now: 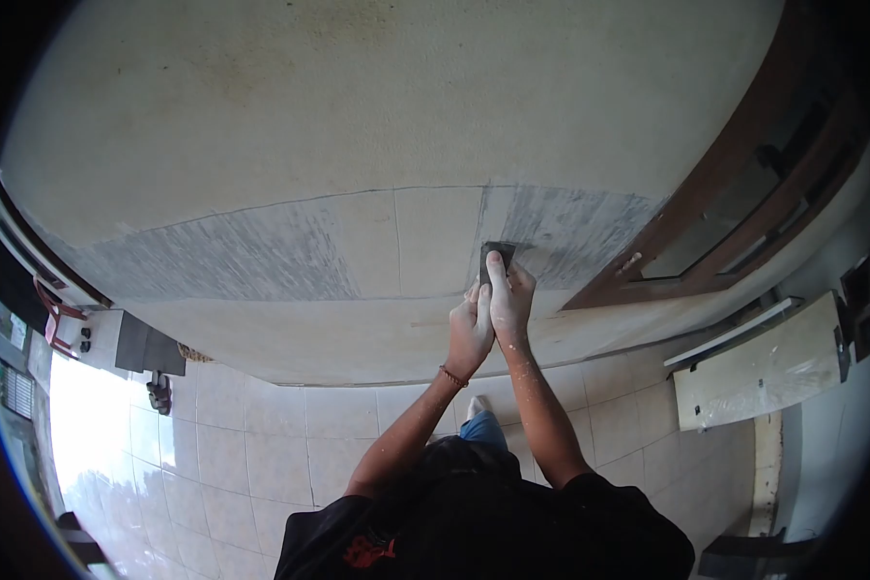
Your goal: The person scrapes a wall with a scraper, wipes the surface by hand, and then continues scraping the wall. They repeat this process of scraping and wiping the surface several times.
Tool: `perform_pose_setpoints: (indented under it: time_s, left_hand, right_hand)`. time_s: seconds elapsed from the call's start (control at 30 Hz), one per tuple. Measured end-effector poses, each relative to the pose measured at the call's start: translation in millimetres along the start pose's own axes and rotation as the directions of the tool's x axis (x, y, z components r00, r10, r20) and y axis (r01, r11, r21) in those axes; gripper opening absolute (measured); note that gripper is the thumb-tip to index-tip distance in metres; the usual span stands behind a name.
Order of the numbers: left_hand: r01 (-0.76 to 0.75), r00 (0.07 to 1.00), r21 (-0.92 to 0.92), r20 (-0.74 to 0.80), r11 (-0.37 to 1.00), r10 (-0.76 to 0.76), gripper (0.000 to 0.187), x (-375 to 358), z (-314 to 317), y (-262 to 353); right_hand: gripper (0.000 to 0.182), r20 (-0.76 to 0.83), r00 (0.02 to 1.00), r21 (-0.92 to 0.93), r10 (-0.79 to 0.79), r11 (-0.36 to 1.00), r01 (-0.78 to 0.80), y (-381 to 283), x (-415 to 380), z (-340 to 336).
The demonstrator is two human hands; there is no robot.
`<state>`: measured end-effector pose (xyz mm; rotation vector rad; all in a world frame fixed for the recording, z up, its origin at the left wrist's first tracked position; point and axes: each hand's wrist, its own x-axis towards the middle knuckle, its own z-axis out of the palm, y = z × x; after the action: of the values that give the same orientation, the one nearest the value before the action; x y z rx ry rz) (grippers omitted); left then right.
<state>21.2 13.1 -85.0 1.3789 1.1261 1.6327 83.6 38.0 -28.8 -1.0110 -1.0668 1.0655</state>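
Note:
Both my hands are raised to the wall (435, 237), close together and dusted white. The right hand (510, 302) is closed on a dark grey sanding block (503, 248), with a thumb lying along it. Against its side, my left hand (469, 327) is wrapped round the lower left part of the same block. The block lies at the left edge of a grey, streaked patch (575, 232). Another streaked patch (232, 251) spreads further left, with paler panels between the two. My fingers hide the block's lower end.
A brown wooden door frame (648, 232) borders the wall on the right. Beyond it stands a pale, plastic-wrapped panel (759, 372). Light floor tiles (280, 454) lie below. A red chair (58, 314), a grey box-like block (150, 343) and shoes (159, 391) are at left.

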Motion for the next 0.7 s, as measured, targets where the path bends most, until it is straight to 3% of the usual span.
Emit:
perform_pose_setpoints:
  time_s: [0.1, 0.13, 0.17, 0.2, 0.23, 0.27, 0.3, 0.37, 0.4, 0.6, 0.7]
  left_hand:
    - [-0.061, 0.998, 0.059, 0.011, 0.996, 0.061, 0.04, -24.0, -2.7, -65.5]
    - [0.169, 0.982, 0.046, 0.078, 0.985, -0.172, 0.042, -48.1, -9.1, -94.1]
    - [0.498, 0.856, -0.033, 0.179, 0.867, -0.485, 0.041, -72.1, -20.0, -95.9]
    - [0.762, 0.642, -0.058, 0.195, 0.645, -0.742, 0.042, -95.9, -25.4, -106.4]
    - [0.961, 0.276, -0.118, 0.414, 0.25, -0.867, 0.044, -113.9, -40.4, -134.7]
    - [0.964, 0.221, 0.043, 0.417, 0.262, -0.882, 0.044, -130.1, -49.8, -145.5]
    - [0.967, 0.179, 0.083, 0.448, 0.241, -0.876, 0.045, -138.3, -63.1, -142.0]
    - [0.976, 0.187, -0.013, 0.566, 0.219, -0.803, 0.047, -150.3, -84.9, -151.8]
    - [0.976, 0.188, -0.011, 0.553, 0.219, -0.812, 0.048, -149.9, -92.7, -147.4]
    - [0.935, 0.254, 0.057, 0.584, 0.351, -0.771, 0.052, -128.7, -121.1, -97.2]
    - [0.964, 0.218, -0.049, 0.706, 0.261, -0.674, 0.054, -127.1, -124.0, -72.7]
  right_hand:
    - [0.039, -0.096, 0.991, -0.138, -0.093, 0.987, 0.079, 74.6, -11.2, -16.7]
    - [0.04, -0.066, 0.997, -0.315, -0.044, 0.949, 0.021, 116.9, -21.6, -30.2]
    - [0.041, -0.046, 0.999, -0.481, 0.013, 0.876, -0.034, 158.1, -36.9, -47.1]
    - [0.04, -0.087, 0.928, -0.527, 0.362, 0.774, -0.351, 185.6, -53.0, -60.3]
    - [0.04, -0.138, 0.737, -0.551, 0.662, 0.567, -0.612, 205.9, -69.7, -71.8]
    - [0.039, -0.131, 0.623, -0.452, 0.771, 0.513, -0.73, 221.7, -91.2, -83.0]
    - [0.04, -0.102, 0.492, -0.351, 0.864, 0.432, -0.831, 230.7, -104.6, -90.4]
    - [0.041, 0.047, 0.473, -0.177, 0.88, 0.473, -0.863, 213.3, -113.4, -99.1]
    - [0.041, 0.121, 0.464, -0.091, 0.877, 0.476, -0.875, 201.0, -121.9, -100.8]
    - [0.039, 0.205, 0.565, -0.155, 0.8, 0.596, -0.788, 155.5, -115.6, -88.7]
    - [0.038, 0.291, 0.634, -0.121, 0.717, 0.685, -0.719, 137.9, -126.2, -73.6]
